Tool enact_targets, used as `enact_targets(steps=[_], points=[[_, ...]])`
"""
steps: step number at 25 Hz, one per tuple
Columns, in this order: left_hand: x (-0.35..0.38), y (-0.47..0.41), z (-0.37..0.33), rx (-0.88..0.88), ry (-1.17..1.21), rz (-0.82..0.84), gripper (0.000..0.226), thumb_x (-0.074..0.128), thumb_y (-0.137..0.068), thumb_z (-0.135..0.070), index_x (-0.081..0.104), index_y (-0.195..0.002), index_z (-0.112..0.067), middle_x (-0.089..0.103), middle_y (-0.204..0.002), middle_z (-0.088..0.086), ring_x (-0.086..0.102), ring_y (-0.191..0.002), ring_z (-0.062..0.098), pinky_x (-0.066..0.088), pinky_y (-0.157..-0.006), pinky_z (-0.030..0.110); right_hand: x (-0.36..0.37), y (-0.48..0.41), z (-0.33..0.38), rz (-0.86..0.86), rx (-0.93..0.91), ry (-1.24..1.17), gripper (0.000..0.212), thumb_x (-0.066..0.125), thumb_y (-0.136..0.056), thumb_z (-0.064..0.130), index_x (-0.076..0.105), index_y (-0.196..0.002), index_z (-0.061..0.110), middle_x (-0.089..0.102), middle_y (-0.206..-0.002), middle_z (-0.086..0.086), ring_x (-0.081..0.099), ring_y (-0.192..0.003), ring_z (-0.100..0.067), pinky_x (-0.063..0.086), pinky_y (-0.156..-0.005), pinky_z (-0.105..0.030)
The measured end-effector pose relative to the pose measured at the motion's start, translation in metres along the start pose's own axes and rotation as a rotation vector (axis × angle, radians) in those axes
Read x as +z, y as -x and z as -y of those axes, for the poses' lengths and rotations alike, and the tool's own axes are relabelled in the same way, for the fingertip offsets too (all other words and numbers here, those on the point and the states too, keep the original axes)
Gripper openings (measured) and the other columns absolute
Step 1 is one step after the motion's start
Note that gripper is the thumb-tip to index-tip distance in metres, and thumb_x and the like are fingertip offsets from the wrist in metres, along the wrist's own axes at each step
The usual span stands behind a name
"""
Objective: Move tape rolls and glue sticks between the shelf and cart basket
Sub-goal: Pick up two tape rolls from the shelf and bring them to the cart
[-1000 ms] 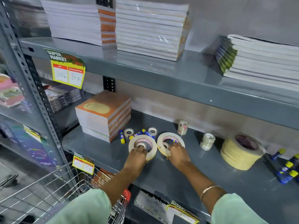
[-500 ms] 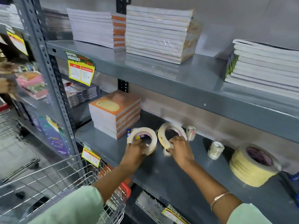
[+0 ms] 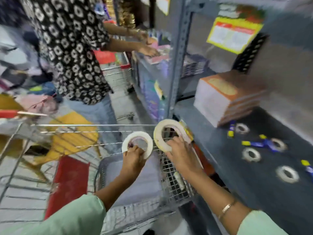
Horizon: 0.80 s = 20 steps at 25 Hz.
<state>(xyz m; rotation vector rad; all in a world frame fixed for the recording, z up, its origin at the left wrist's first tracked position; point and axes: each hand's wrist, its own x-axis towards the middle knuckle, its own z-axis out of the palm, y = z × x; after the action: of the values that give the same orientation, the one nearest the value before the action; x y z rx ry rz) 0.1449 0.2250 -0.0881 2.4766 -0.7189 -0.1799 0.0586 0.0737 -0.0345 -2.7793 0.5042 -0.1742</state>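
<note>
My left hand (image 3: 133, 160) grips a wide white tape roll (image 3: 149, 141) over the wire cart basket (image 3: 176, 187). My right hand (image 3: 181, 153) grips a second, cream tape roll (image 3: 158, 134) just to its right, above the basket's edge by the shelf. The grey shelf (image 3: 211, 150) on the right carries several small tape rolls (image 3: 287, 173) and blue-and-yellow glue sticks (image 3: 252, 143). The picture is blurred by head motion.
A stack of orange-covered notebooks (image 3: 225, 97) stands at the shelf's back. Another person in a patterned shirt (image 3: 71, 48) stands at the left with hands on the neighbouring shelf. A red cart handle (image 3: 10, 113) and a shelf upright (image 3: 176, 65) are close.
Both hands lifted the two large tape rolls off the shelf and swung them left, over the cart basket. My view turned left with them.
</note>
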Motion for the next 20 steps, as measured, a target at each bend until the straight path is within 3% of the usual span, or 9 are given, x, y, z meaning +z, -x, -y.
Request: enact_targets(steps=[3, 5, 6, 7, 9, 11, 15, 18, 20], points=[[0.023, 0.003, 0.073, -0.126, -0.02, 0.11, 0.007, 0.06, -0.054, -0.007, 0.06, -0.055, 0.0, 0.065, -0.062, 0.021, 0.066, -0.062, 0.035, 0.053, -0.054, 0.034, 0.078, -0.021, 0.021, 0.18, -0.085, -0.007, 0.043, 0.051, -0.087, 0.009, 0.05, -0.129, 0.014, 0.053, -0.132, -0.01, 0.045, -0.127, -0.029, 0.039, -0.102, -0.038], [0.049, 0.001, 0.119, -0.184, 0.001, 0.196, 0.007, 0.059, -0.058, -0.009, 0.059, -0.058, -0.002, 0.065, -0.065, 0.019, 0.064, -0.064, 0.034, 0.056, -0.052, 0.034, 0.131, -0.035, 0.025, 0.35, -0.11, 0.02, 0.044, 0.053, -0.085, 0.007, 0.052, -0.129, 0.01, 0.055, -0.133, -0.013, 0.046, -0.128, -0.029, 0.039, -0.105, -0.037], [0.065, -0.003, 0.143, -0.217, -0.018, 0.208, 0.01, 0.056, -0.062, -0.012, 0.061, -0.064, -0.003, 0.066, -0.072, 0.018, 0.064, -0.069, 0.033, 0.058, -0.057, 0.033, 0.16, -0.044, 0.025, 0.417, -0.117, 0.068, 0.039, 0.062, -0.08, 0.011, 0.061, -0.118, 0.006, 0.063, -0.123, -0.014, 0.054, -0.121, -0.027, 0.044, -0.1, -0.032], [0.079, -0.005, 0.16, -0.242, -0.038, 0.213, 0.018, 0.05, -0.068, -0.017, 0.063, -0.069, -0.004, 0.068, -0.076, 0.016, 0.065, -0.073, 0.032, 0.058, -0.061, 0.031, 0.183, -0.048, 0.021, 0.467, -0.11, 0.08, 0.036, 0.078, -0.064, 0.019, 0.072, -0.097, 0.007, 0.072, -0.101, -0.012, 0.066, -0.102, -0.024, 0.052, -0.086, -0.025], [0.111, -0.012, 0.189, -0.288, -0.056, 0.279, 0.028, 0.041, -0.069, -0.022, 0.064, -0.072, -0.007, 0.069, -0.076, 0.014, 0.068, -0.071, 0.032, 0.053, -0.061, 0.031, 0.229, -0.06, 0.013, 0.553, -0.068, 0.131, 0.043, 0.09, -0.014, 0.024, 0.071, -0.05, 0.012, 0.069, -0.053, -0.004, 0.068, -0.054, -0.013, 0.052, -0.048, -0.015], [0.144, -0.023, 0.209, -0.307, -0.085, 0.288, 0.02, 0.046, -0.068, -0.015, 0.064, -0.068, -0.006, 0.07, -0.071, 0.016, 0.068, -0.069, 0.036, 0.053, -0.059, 0.034, 0.266, -0.069, 0.002, 0.488, -0.068, 0.163, 0.046, 0.085, 0.0, 0.023, 0.069, -0.042, 0.013, 0.066, -0.046, -0.004, 0.066, -0.045, -0.01, 0.05, -0.039, -0.015], [0.192, -0.038, 0.233, -0.314, -0.105, 0.373, 0.026, 0.042, -0.074, -0.013, 0.065, -0.08, -0.003, 0.067, -0.082, 0.021, 0.064, -0.078, 0.041, 0.055, -0.075, 0.05, 0.305, -0.075, -0.007, 0.499, -0.13, 0.246, 0.043, 0.09, -0.007, 0.022, 0.069, -0.042, 0.009, 0.071, -0.052, -0.003, 0.069, -0.05, -0.013, 0.054, -0.042, -0.019], [0.21, -0.037, 0.24, -0.306, -0.122, 0.324, 0.011, 0.058, -0.067, 0.001, 0.062, -0.077, -0.002, 0.065, -0.078, 0.024, 0.062, -0.069, 0.043, 0.053, -0.06, 0.048, 0.329, -0.076, -0.013, 0.547, -0.16, 0.257, 0.037, 0.088, -0.016, 0.021, 0.071, -0.046, 0.01, 0.07, -0.054, -0.002, 0.069, -0.054, -0.013, 0.055, -0.048, -0.019], [0.216, -0.035, 0.241, -0.282, -0.143, 0.308, 0.025, 0.069, -0.059, 0.007, 0.059, -0.078, -0.006, 0.065, -0.078, 0.02, 0.061, -0.066, 0.04, 0.052, -0.052, 0.042, 0.34, -0.073, -0.016, 0.546, -0.192, 0.278, 0.034, 0.088, -0.023, 0.022, 0.072, -0.051, 0.01, 0.069, -0.055, 0.0, 0.067, -0.057, -0.012, 0.055, -0.053, -0.018]])
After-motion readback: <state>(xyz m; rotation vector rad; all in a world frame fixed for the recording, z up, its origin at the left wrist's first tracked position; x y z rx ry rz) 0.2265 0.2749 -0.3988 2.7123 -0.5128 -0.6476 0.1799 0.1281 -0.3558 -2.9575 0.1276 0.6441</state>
